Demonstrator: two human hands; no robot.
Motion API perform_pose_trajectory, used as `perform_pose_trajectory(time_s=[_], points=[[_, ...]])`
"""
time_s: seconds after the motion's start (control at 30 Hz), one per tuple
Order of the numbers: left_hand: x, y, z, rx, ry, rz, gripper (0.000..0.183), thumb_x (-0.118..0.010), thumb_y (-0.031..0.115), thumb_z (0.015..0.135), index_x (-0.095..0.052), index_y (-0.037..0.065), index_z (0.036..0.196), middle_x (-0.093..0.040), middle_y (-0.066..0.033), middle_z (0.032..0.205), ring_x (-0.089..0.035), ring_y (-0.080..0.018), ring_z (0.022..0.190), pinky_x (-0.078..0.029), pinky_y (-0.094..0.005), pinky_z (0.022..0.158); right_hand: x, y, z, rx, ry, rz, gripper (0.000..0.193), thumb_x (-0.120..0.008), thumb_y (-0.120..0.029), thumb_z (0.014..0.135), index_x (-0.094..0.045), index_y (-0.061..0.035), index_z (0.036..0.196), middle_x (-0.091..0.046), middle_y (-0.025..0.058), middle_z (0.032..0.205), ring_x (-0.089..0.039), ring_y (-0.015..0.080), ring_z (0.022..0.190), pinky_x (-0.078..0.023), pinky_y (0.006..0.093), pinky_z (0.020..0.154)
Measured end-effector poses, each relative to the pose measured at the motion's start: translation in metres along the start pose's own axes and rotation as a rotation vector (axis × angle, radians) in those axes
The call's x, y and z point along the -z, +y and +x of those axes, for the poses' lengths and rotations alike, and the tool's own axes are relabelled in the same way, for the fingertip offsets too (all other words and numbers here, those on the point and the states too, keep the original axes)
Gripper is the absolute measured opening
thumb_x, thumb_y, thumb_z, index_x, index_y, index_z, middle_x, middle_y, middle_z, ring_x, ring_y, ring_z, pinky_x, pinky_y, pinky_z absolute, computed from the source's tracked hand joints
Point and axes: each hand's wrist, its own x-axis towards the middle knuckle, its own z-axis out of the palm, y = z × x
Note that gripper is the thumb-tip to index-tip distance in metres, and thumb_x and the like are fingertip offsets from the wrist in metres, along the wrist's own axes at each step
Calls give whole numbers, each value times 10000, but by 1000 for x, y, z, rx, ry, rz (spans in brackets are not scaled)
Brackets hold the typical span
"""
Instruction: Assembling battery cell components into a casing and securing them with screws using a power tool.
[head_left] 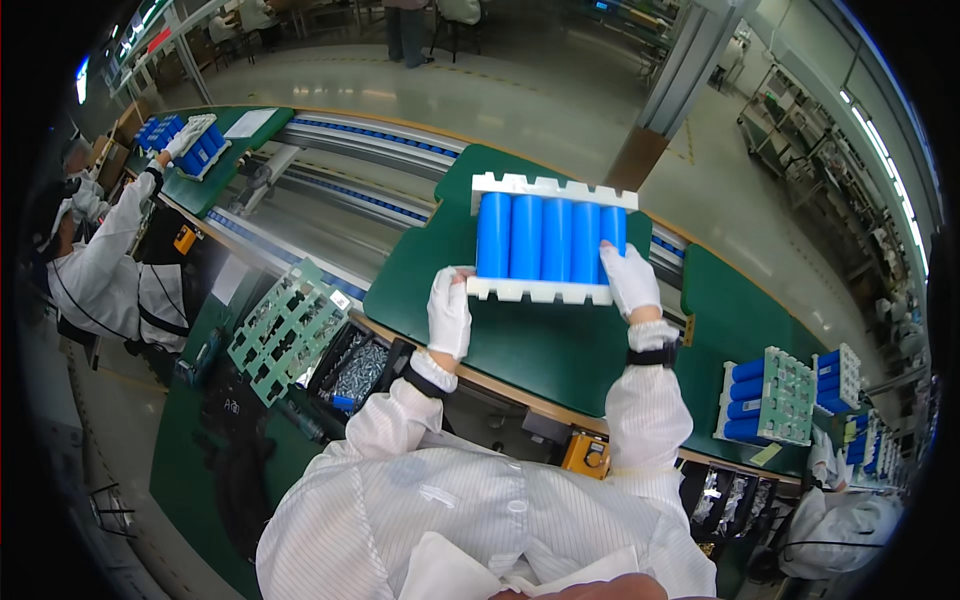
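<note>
A battery pack point(556, 238) made of a row of several blue cylindrical cells between two white notched plastic holders lies on its side over the green worktop point(540, 345). At its near left corner my left hand point(450, 315), in a white glove with bare fingertips, grips the end of the near holder. My right hand point(631, 280), also gloved, is closed round the pack's right end, with fingertips on the last blue cell. The undersides of both grips are hidden. Whether the pack rests on the worktop or is slightly lifted, I cannot tell.
Left of me are a green slotted plate point(285, 330), a black bin of screws point(357, 370) and a power screwdriver point(305, 420). More battery packs point(765, 398) stand at right. A conveyor point(350, 185) runs behind. A co-worker point(120, 240) handles another pack at far left.
</note>
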Motion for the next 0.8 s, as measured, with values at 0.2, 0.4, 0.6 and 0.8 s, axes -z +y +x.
perform_pose_trajectory(time_s=[0.2,0.4,0.6,0.8], points=[[4,-23,37,-51,-7,-1,348,-411,285,1024,-562,-25,1065,-600,-106,945,-552,-178,855,-443,-297,795,-3,-3,38,9,-212,-73,628,-407,-532,894,-605,29,1098,-626,281,1092,-553,436,1101,-426,429,943],[10,-33,17,141,-92,45,338,-461,274,991,-550,-11,1150,-618,-154,1062,-594,-253,965,-459,-335,859,-64,79,13,76,143,1014,548,-319,-452,1014,-582,2,1174,-652,159,1132,-599,340,1039,-423,387,925],[-4,-59,9,72,-16,102,312,-517,239,949,-555,-1,1144,-630,-186,1035,-638,-273,936,-492,-361,822,-123,81,-29,148,340,677,482,-395,-388,1026,-473,30,1252,-613,189,1026,-578,252,916,-451,363,845],[-4,-33,9,139,-57,242,240,-546,269,938,-567,30,954,-629,-136,785,-631,-244,666,-482,-378,614,-120,107,-27,98,370,451,441,-416,-337,1015,-493,23,1259,-633,231,1021,-617,310,933,-461,356,826]])
